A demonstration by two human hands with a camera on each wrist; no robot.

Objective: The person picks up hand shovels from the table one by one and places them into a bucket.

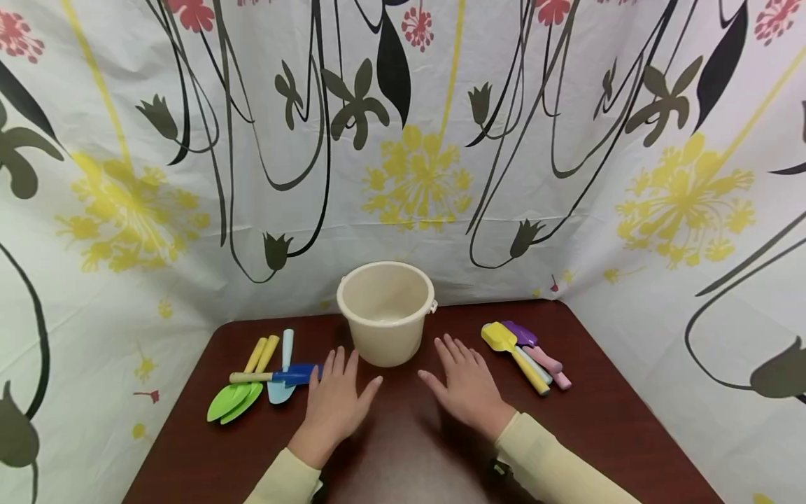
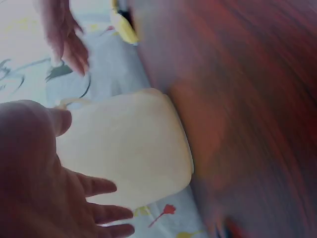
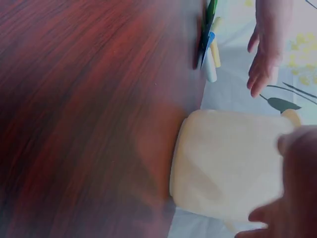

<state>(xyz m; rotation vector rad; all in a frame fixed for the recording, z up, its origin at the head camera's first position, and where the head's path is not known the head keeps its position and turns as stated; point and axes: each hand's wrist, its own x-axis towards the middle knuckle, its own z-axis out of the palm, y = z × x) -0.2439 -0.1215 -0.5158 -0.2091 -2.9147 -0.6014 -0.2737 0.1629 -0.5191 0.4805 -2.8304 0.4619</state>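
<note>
A cream plastic bucket stands upright at the back of the table, its mouth facing up. My left hand is in front of its left side, fingers spread and holding nothing. On the other side my right hand hovers, also with straight fingers and an empty palm. In the left wrist view the bucket appears sideways beyond the fingers. Close by the left fingertips lies a blue toy shovel, partly hidden by the hand. Whether either hand touches the bucket cannot be told.
Green toy shovels with yellow handles and a light blue shovel lie at the left. To the right are a yellow shovel, a purple one and pink handles. A flower-patterned curtain surrounds the dark red table.
</note>
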